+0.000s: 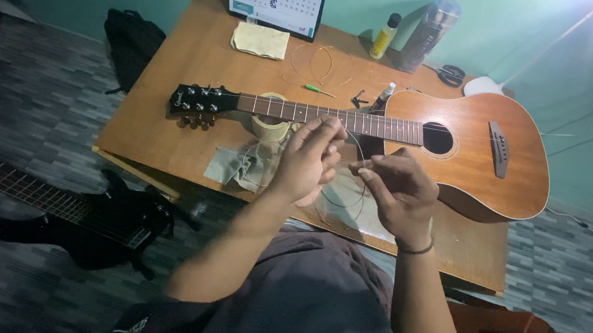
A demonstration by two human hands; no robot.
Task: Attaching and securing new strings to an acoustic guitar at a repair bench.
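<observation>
An acoustic guitar (395, 131) is laid across a wooden table (169, 111), its headstock (196, 102) pointing left and its rounded body seen hanging past the right near edge. Open tabletop is left on the left side and behind the neck; the near edge is crowded by both arms. A thin coiled guitar string (346, 190) is held up over the near edge, just in front of the neck. It is pinched by the left hand (310, 162), whose fingers are curled shut high on the loop, and by the right hand (394, 190), whose thumb and forefinger are closed on the wire's end. The string is pale, hair-fine and blurred, so its full path cannot be traced, and part is hidden behind the left hand. A roll of tape (270, 125) is half covered by the neck. A grey cloth (238, 166) is lying beside it, and a dark guitar (80, 218) is cut off at the left on the floor.
</observation>
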